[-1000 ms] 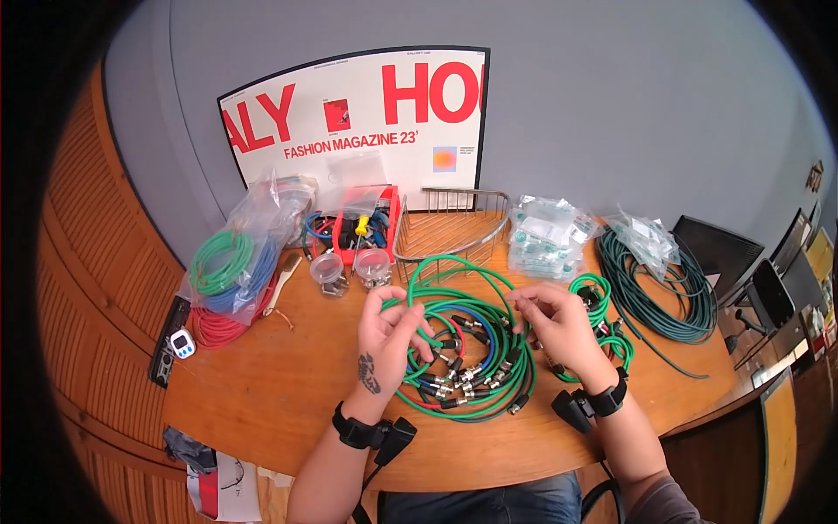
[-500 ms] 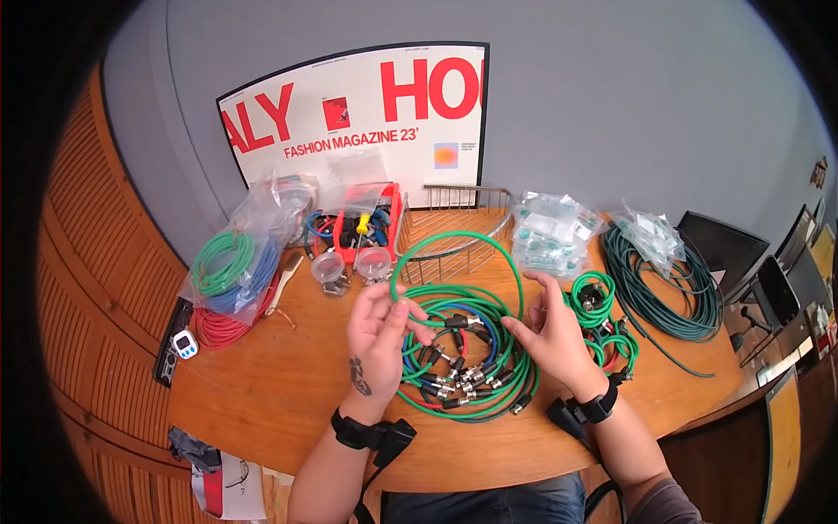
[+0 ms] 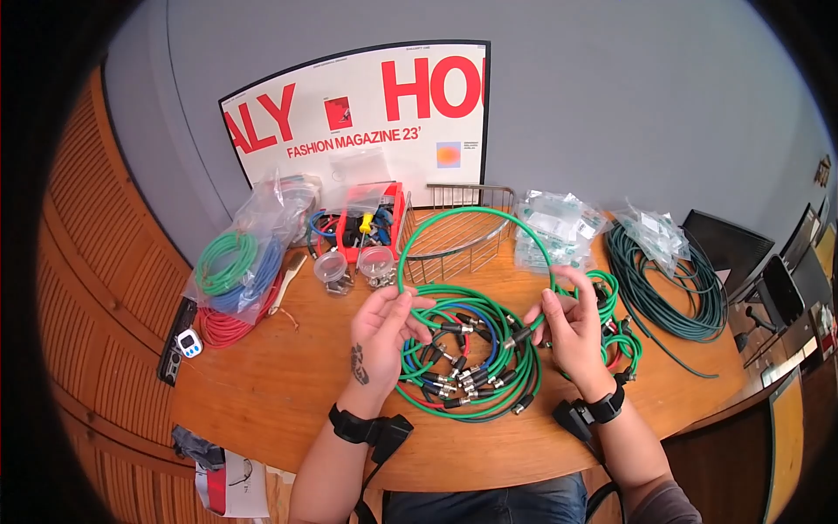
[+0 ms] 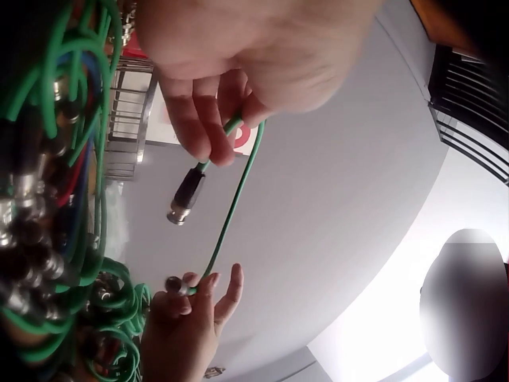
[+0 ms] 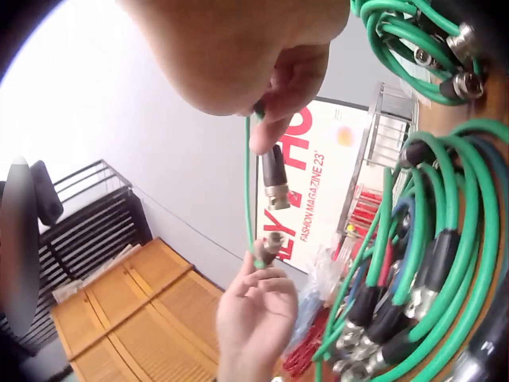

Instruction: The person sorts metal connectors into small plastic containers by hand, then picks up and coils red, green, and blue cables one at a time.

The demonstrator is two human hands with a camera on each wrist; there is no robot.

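Observation:
A green coaxial cable (image 3: 476, 211) arches up between my two hands. My left hand (image 3: 382, 336) pinches it near one end, with a black-sleeved metal BNC connector (image 4: 187, 195) sticking out past the fingers. Near the other end my right hand (image 3: 572, 336) grips it, and a second BNC connector (image 5: 274, 175) points inward from its fingers. The two connectors face each other, apart. Below and between the hands lies a big coil of green cables (image 3: 532, 380), with blue and red ones among them and several metal connectors in its middle.
Smaller green coils (image 3: 624, 349) lie right of the right hand, with a dark green cable coil (image 3: 628, 288) beyond. Behind stand a wire basket (image 3: 463, 253), a red bin (image 3: 397, 196), small clear tubs (image 3: 332, 266) and plastic bags (image 3: 559, 231). Bagged cables (image 3: 231, 271) lie left.
Both hands have lifted and spread the green cable into a wider, higher arch. The right hand, fingers apart half a second ago, now grips the cable's other end.

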